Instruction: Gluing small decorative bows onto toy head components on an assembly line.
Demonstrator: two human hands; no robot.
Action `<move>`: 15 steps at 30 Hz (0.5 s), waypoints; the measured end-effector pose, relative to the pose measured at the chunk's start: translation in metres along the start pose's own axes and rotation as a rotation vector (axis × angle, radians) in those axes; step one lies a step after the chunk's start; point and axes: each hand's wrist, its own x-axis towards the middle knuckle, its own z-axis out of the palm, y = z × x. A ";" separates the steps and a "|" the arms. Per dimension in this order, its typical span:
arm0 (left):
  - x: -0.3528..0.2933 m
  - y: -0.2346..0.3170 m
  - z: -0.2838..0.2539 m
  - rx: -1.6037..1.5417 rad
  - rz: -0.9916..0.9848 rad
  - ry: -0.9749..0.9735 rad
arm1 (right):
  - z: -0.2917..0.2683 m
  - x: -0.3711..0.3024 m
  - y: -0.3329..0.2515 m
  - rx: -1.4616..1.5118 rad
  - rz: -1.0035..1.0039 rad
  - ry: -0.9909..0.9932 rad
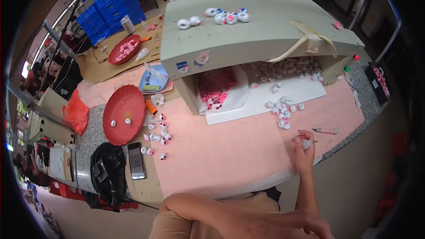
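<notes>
My right hand [304, 151] is closed round a small white squeeze bottle [306, 144] with a thin tip, above the right part of the pink table cover [230, 155]. Beyond it lies a loose group of small round white pieces [283, 110] with pink parts. A slim tube [326, 131] with a dark tip rests to its right. My left arm crosses low in front of my body, and my left hand [310, 225] lies over my right forearm at the lower edge. Its fingers are partly cut off and hard to read.
A grey-green hood [248, 44] stands ahead; under it are many white pieces and a white bag [241, 90] with pink bits. At left are a red scalloped dish [116, 128], more white pieces [163, 139], a phone [136, 161] and a black bag [108, 170].
</notes>
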 end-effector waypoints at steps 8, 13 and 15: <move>-0.020 -0.058 -0.046 0.659 -0.506 -0.424 | -0.016 0.069 -0.009 -0.058 -0.110 0.110; -0.041 -0.169 -0.197 1.450 -0.511 0.216 | -0.004 0.127 0.031 0.059 0.067 0.076; -0.027 -0.177 -0.242 1.400 -0.647 0.468 | 0.008 0.127 0.031 0.006 0.005 -0.003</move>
